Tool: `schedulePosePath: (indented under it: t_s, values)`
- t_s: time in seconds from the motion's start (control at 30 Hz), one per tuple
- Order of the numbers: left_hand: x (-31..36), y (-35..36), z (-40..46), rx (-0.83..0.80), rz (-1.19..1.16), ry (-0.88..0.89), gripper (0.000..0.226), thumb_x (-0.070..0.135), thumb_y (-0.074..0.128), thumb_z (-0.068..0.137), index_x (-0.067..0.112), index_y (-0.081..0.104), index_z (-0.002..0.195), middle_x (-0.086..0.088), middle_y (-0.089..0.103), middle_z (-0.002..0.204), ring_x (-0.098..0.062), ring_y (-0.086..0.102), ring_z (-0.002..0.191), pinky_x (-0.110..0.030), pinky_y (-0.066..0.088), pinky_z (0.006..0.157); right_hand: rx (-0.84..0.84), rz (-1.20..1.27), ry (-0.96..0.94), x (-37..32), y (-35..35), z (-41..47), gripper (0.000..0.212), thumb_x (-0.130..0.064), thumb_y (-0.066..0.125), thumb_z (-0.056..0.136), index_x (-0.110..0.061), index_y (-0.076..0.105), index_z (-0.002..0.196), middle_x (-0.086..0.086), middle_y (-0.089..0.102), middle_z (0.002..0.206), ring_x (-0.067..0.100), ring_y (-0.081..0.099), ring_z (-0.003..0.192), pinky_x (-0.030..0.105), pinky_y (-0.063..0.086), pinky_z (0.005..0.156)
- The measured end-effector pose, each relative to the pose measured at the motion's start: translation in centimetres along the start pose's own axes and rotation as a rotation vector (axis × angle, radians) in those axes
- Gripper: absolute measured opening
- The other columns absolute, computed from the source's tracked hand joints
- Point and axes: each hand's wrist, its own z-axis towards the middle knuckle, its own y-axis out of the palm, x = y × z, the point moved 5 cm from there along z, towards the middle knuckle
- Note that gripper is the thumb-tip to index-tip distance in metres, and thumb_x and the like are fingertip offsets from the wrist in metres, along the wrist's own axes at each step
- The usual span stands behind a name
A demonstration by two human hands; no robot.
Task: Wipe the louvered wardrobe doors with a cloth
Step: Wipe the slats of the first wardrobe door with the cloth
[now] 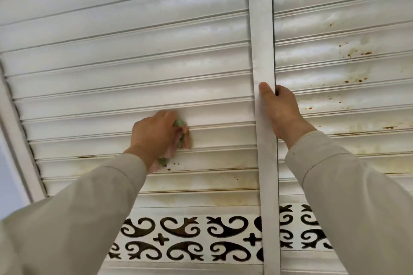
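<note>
Left hand presses the soft, bunched cloth onto a stiff slat — right hand grips the door edge.

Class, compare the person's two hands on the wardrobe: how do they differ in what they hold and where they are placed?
The left hand grips a green and pink cloth against the slats; the right hand holds no cloth. The right hand curls its fingers round the edge of the vertical door stile, thumb on its face, while the left hand presses on a slat. The right hand sits higher than the left hand. Both wear pale long sleeves.
</note>
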Motion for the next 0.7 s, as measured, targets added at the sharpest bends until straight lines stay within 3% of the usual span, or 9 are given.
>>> schedulePosePath:
  t_s: [0.13,0.23,0.37,0.47,0.57,0.7]
  values:
    - [7.0,-0.6,0.9,-0.031,-0.088,0.109,0.011,0.031,0.048,0.096,0.028,0.044,0.086,0.001,0.062,0.102,-0.030,0.062,0.095,-0.033,0.037,0.069,-0.002,-0.027,-0.002,-0.2,0.2,-0.2,0.032,-0.042,0.054,0.099,-0.017,0.064,0.115,-0.009,0.065,0.093,0.009,0.061,0.082,0.022,0.045,0.063]
    - [11.3,-0.5,1.7,-0.016,-0.033,0.221,0.016,0.018,0.053,0.092,0.022,0.038,0.088,-0.002,0.061,0.099,-0.031,0.060,0.091,-0.035,0.039,0.067,0.020,-0.049,0.004,-0.4,0.0,-0.1,0.036,-0.043,0.054,0.099,-0.014,0.065,0.117,-0.007,0.066,0.095,0.013,0.062,0.085,0.024,0.046,0.068]
    - [11.5,-0.5,1.5,0.052,-0.015,0.288,0.022,0.013,0.058,0.088,0.020,0.039,0.095,-0.004,0.059,0.100,-0.029,0.054,0.083,-0.036,0.038,0.061,0.036,-0.071,-0.004,-0.5,0.2,-0.7,0.031,-0.043,0.054,0.099,-0.016,0.065,0.111,-0.008,0.065,0.090,0.009,0.060,0.079,0.023,0.046,0.066]
    - [12.3,0.1,0.7,0.089,-0.037,0.414,0.021,0.017,0.066,0.086,0.015,0.051,0.101,-0.005,0.053,0.094,-0.028,0.052,0.077,-0.034,0.036,0.056,0.058,-0.074,-0.005,-0.5,0.2,-0.9,0.030,-0.043,0.055,0.098,-0.016,0.065,0.105,-0.006,0.065,0.088,0.013,0.060,0.079,0.025,0.047,0.069]
    - [13.0,0.8,0.3,0.056,-0.009,0.521,0.033,0.023,0.086,0.067,0.010,0.059,0.083,-0.009,0.055,0.078,-0.029,0.055,0.059,-0.029,0.031,0.046,0.066,-0.079,0.001,-0.7,0.2,-0.8,0.030,-0.044,0.057,0.097,-0.016,0.066,0.102,-0.005,0.065,0.085,0.015,0.058,0.076,0.026,0.046,0.071]
    - [12.4,2.1,-0.2,0.075,-0.037,0.573,0.027,0.031,0.075,0.083,0.007,0.064,0.090,-0.011,0.054,0.092,-0.032,0.059,0.068,-0.033,0.036,0.049,0.066,-0.074,-0.006,-0.6,0.1,-0.6,0.028,-0.043,0.058,0.096,-0.017,0.067,0.099,-0.004,0.066,0.088,0.016,0.059,0.079,0.027,0.048,0.074]
